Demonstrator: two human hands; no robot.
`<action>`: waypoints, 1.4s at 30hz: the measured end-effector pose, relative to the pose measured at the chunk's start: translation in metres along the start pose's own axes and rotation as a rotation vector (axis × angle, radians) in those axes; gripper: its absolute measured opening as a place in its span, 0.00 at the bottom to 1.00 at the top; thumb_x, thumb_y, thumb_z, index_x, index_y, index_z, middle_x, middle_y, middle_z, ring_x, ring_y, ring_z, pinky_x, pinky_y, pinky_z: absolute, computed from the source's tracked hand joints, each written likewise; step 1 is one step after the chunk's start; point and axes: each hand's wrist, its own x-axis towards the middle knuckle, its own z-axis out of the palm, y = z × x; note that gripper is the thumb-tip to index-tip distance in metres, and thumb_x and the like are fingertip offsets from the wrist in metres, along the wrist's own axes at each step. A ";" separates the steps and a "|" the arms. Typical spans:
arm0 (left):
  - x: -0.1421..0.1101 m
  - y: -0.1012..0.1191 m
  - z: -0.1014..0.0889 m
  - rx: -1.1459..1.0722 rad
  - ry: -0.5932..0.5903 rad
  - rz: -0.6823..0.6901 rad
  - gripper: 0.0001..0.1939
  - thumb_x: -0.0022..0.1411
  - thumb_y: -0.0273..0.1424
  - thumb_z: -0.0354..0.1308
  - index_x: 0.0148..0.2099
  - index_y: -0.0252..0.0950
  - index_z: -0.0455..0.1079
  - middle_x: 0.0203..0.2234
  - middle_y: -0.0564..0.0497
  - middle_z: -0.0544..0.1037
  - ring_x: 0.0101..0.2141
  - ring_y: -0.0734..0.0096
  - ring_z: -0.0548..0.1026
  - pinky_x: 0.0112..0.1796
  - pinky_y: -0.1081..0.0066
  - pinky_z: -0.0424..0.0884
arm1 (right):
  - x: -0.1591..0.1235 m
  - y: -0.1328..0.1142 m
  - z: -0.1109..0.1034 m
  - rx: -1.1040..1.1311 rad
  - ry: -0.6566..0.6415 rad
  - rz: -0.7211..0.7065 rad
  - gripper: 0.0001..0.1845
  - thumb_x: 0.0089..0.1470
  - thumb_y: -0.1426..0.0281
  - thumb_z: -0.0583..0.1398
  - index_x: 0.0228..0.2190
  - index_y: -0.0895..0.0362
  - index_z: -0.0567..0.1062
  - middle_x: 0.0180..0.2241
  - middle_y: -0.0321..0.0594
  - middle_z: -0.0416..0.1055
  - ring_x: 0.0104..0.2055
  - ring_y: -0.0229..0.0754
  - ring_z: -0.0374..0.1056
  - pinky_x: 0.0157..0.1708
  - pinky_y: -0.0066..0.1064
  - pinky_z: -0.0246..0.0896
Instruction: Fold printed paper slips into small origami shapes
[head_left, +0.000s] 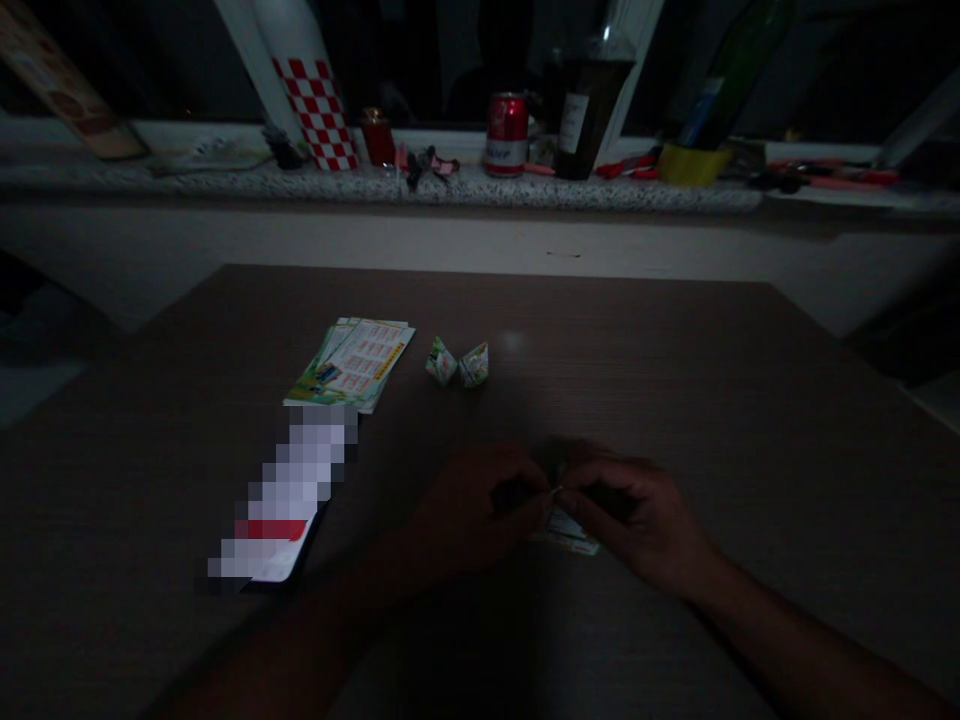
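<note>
My left hand (480, 505) and my right hand (641, 510) meet low in the middle of the view, fingertips pinched together on a printed sheet of paper (572, 532). Its lower part shows between and below the fingers; the upper part is mostly hidden and dark. Beyond my hands stand two small folded paper pieces, one at left (441, 362) and another at right (474, 366), close side by side. To their left lies a stack of printed calendar sheets (360, 360). Nearer to me, a phone (281, 560) rests on the table with its lit screen mostly pixelated.
The wooden table (675, 360) ends at a wall under a stone windowsill (450, 190). On the sill stand a red-and-white checked bottle (319, 110), a red can (507, 135), a dark bottle (585, 120) and a green bottle (739, 70) by a yellow holder (694, 165).
</note>
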 end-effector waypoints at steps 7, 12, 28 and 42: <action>-0.002 -0.001 0.001 0.000 0.064 0.006 0.06 0.59 0.30 0.57 0.32 0.33 0.70 0.24 0.53 0.72 0.26 0.75 0.69 0.29 0.74 0.63 | 0.000 0.000 -0.001 -0.050 0.048 -0.133 0.05 0.51 0.78 0.60 0.28 0.56 0.73 0.26 0.37 0.71 0.30 0.41 0.68 0.33 0.36 0.62; -0.003 -0.004 0.009 0.186 0.123 0.286 0.04 0.61 0.28 0.56 0.34 0.34 0.70 0.27 0.51 0.75 0.29 0.72 0.72 0.32 0.73 0.66 | 0.003 -0.002 0.002 -0.135 0.089 -0.272 0.07 0.47 0.79 0.60 0.26 0.55 0.71 0.23 0.35 0.69 0.27 0.41 0.66 0.34 0.38 0.61; -0.011 0.000 0.001 0.466 0.325 0.577 0.05 0.61 0.22 0.55 0.40 0.33 0.69 0.29 0.50 0.76 0.29 0.73 0.72 0.32 0.73 0.68 | 0.008 0.020 -0.018 -0.205 0.233 0.024 0.05 0.45 0.76 0.60 0.21 0.57 0.70 0.22 0.36 0.70 0.25 0.39 0.67 0.28 0.30 0.61; -0.011 -0.005 -0.005 0.702 0.314 0.653 0.11 0.66 0.26 0.52 0.50 0.34 0.67 0.25 0.54 0.77 0.25 0.74 0.74 0.26 0.72 0.66 | 0.006 0.003 0.001 0.161 0.176 0.206 0.10 0.52 0.67 0.62 0.22 0.57 0.77 0.20 0.34 0.72 0.23 0.35 0.66 0.25 0.25 0.60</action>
